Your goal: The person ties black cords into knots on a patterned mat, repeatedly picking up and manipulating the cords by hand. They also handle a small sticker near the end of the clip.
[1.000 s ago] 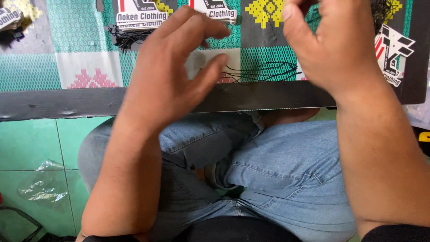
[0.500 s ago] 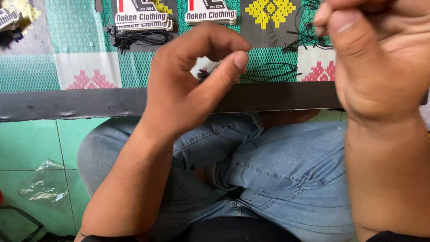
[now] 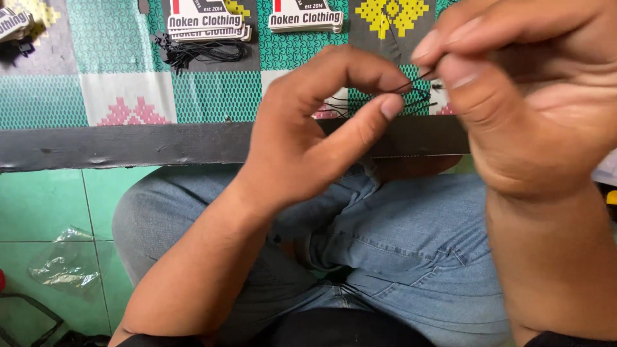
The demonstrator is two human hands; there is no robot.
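Note:
My left hand (image 3: pixel 308 135) is raised over the table edge, thumb and forefinger curled close together around a thin black string (image 3: pixel 411 93). My right hand (image 3: pixel 520 96) is held high at the right, thumb and forefinger pinched on the other end of that same string. The string runs between the two hands above a patterned green cloth (image 3: pixel 212 96). More black strings lie on the cloth under my hands.
Two stacks of printed card tags (image 3: pixel 204 24) (image 3: pixel 305 19) lie at the back of the cloth, with a bundle of black strings (image 3: pixel 199 53) beside them. A dark table edge (image 3: pixel 128 144) runs across. My jeans-clad legs and a clear plastic bag (image 3: pixel 64 263) on green floor tiles are below.
Both hands have lifted off the table and come closer to the camera. The right hand has pinched a string and pulled it up, and the left fingers have closed around it.

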